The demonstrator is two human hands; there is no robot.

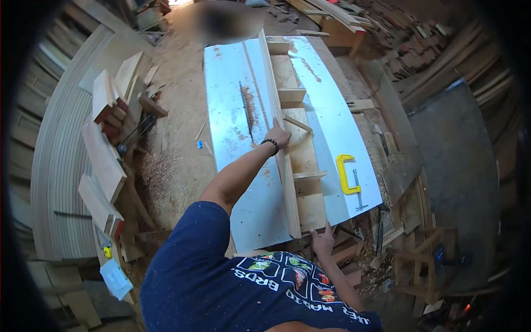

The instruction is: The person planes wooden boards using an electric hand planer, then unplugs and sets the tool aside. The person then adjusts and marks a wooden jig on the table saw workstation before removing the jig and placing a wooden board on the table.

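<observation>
A long wooden frame (280, 149) with several short crosspieces lies lengthwise on a white-topped table (243, 193). My left hand (278, 136), with a beaded bracelet at the wrist, is closed over the frame's tall left side board, about halfway along. Inside the frame, just right of that hand, a loose wooden strip (297, 124) rests at a slant. My right hand (323, 242) is at the frame's near end, thumb and index finger spread apart against it. A yellow G-clamp (345, 175) lies on the tabletop to the right of the frame.
A thin dark rod (245, 113) and sawdust lie on the table's left half. Stacked boards (105, 152) stand at the left, near a yellow tape measure (107, 252). Wood shavings (160, 174) cover the floor. Timber offcuts (409, 50) are piled at the back right.
</observation>
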